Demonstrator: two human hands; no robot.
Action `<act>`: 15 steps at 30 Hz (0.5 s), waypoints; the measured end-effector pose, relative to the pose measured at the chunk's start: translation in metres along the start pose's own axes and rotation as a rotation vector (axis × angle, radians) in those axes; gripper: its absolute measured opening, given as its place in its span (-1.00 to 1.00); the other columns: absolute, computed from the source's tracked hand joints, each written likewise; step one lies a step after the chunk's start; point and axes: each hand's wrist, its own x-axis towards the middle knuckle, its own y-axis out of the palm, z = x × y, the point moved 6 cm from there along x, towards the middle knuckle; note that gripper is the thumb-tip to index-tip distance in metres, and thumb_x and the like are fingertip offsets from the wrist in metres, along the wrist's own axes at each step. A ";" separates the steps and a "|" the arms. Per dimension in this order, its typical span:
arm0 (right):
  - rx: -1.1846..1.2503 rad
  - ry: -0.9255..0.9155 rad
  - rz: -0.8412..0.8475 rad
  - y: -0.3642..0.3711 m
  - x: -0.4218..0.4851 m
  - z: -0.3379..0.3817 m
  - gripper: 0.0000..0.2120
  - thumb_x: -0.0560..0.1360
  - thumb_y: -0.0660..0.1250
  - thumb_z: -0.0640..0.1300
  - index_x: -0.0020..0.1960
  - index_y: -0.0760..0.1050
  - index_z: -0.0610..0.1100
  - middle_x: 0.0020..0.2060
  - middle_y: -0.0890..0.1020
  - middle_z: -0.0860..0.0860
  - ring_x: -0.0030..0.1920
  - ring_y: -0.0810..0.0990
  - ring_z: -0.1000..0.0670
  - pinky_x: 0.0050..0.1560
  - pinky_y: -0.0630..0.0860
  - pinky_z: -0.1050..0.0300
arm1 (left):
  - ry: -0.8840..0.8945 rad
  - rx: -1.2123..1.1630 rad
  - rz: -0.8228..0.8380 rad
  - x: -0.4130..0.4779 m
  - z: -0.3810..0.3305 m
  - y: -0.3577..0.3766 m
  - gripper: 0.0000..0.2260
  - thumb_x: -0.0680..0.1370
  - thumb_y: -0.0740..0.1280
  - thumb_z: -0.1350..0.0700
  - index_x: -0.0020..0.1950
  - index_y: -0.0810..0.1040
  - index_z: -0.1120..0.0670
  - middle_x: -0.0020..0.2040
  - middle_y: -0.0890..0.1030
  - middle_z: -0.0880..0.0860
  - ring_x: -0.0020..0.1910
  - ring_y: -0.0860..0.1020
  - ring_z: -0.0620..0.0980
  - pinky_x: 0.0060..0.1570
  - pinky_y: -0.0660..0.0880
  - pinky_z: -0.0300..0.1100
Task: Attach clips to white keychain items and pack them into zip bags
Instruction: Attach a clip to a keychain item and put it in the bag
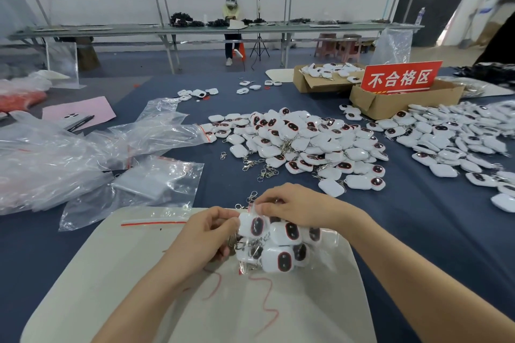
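Clear zip bag [315,234], filled with white keychains [278,259], over pale mat [139,273] | left hand [206,234] grips bag's side to steady it | right hand [289,207] pinches its mouth, probably sealing.

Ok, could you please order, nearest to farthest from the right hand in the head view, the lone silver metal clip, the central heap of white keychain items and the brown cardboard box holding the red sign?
1. Lone silver metal clip, just beyond the right hand.
2. Central heap of white keychain items, mid-table ahead.
3. Brown cardboard box, far right.
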 end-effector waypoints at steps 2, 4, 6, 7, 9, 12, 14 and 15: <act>0.063 -0.004 -0.006 0.001 0.007 -0.003 -0.81 0.59 0.32 0.13 0.13 0.65 0.13 -0.07 0.67 0.25 -0.02 0.59 0.23 0.07 0.49 0.24 | 0.013 0.046 -0.002 0.000 -0.003 0.002 -0.93 0.62 0.36 0.19 0.04 0.62 0.16 -0.35 0.60 -0.01 -0.50 0.46 -0.08 -0.54 0.33 -0.32; 0.087 0.000 -0.021 0.002 0.012 -0.007 -0.84 0.58 0.35 0.12 0.06 0.66 0.11 -0.13 0.68 0.24 -0.06 0.61 0.23 0.04 0.51 0.23 | 0.022 0.061 0.007 -0.001 -0.004 0.007 -0.92 0.62 0.36 0.19 0.02 0.61 0.20 -0.40 0.58 -0.03 -0.52 0.46 -0.11 -0.53 0.35 -0.34; 0.089 0.005 -0.034 0.001 0.014 -0.010 -0.87 0.57 0.37 0.10 0.00 0.67 0.12 -0.16 0.69 0.23 -0.07 0.62 0.22 0.05 0.54 0.19 | 0.023 0.029 0.016 -0.004 -0.004 0.017 -0.92 0.61 0.37 0.21 -0.02 0.61 0.21 -0.42 0.57 -0.02 -0.53 0.44 -0.12 -0.52 0.36 -0.35; 0.087 0.002 -0.040 0.001 0.014 -0.011 -0.87 0.58 0.36 0.09 0.00 0.67 0.11 -0.16 0.69 0.23 -0.08 0.62 0.23 0.05 0.54 0.19 | 0.011 -0.017 0.012 -0.005 -0.004 0.021 -0.92 0.60 0.37 0.23 -0.06 0.62 0.20 -0.42 0.57 0.00 -0.54 0.43 -0.13 -0.52 0.35 -0.35; 0.089 -0.010 -0.058 0.000 0.014 -0.012 -0.85 0.58 0.36 0.07 0.03 0.69 0.07 -0.18 0.68 0.23 -0.14 0.60 0.27 -0.02 0.50 0.26 | -0.003 -0.071 0.018 -0.007 -0.003 0.026 -0.88 0.58 0.38 0.25 -0.15 0.66 0.17 -0.42 0.55 0.03 -0.51 0.42 -0.10 -0.48 0.35 -0.31; 0.095 -0.023 -0.076 -0.001 0.014 -0.013 -0.83 0.58 0.38 0.05 0.05 0.69 0.02 -0.27 0.65 0.24 -0.27 0.53 0.27 -0.18 0.42 0.34 | 0.042 0.130 0.156 -0.006 -0.008 0.033 -0.83 0.58 0.29 0.29 -0.13 0.65 0.19 -0.40 0.48 0.08 -0.40 0.36 -0.01 -0.38 0.28 -0.20; 0.106 -0.025 -0.066 0.000 0.014 -0.014 -0.83 0.58 0.37 0.04 0.04 0.70 0.02 -0.34 0.63 0.25 -0.33 0.50 0.26 -0.22 0.41 0.33 | 0.052 0.215 0.188 -0.002 -0.011 0.031 -0.69 0.57 0.18 0.36 -0.16 0.68 0.15 -0.41 0.47 0.03 -0.44 0.35 -0.06 -0.39 0.28 -0.24; 0.128 -0.022 -0.065 -0.001 0.013 -0.014 -0.84 0.59 0.35 0.04 0.02 0.70 0.04 -0.32 0.64 0.25 -0.33 0.51 0.27 -0.23 0.42 0.34 | 0.063 0.236 0.149 0.002 -0.013 0.026 -0.61 0.57 0.15 0.39 -0.20 0.70 0.07 -0.41 0.51 -0.04 -0.49 0.37 -0.12 -0.43 0.32 -0.28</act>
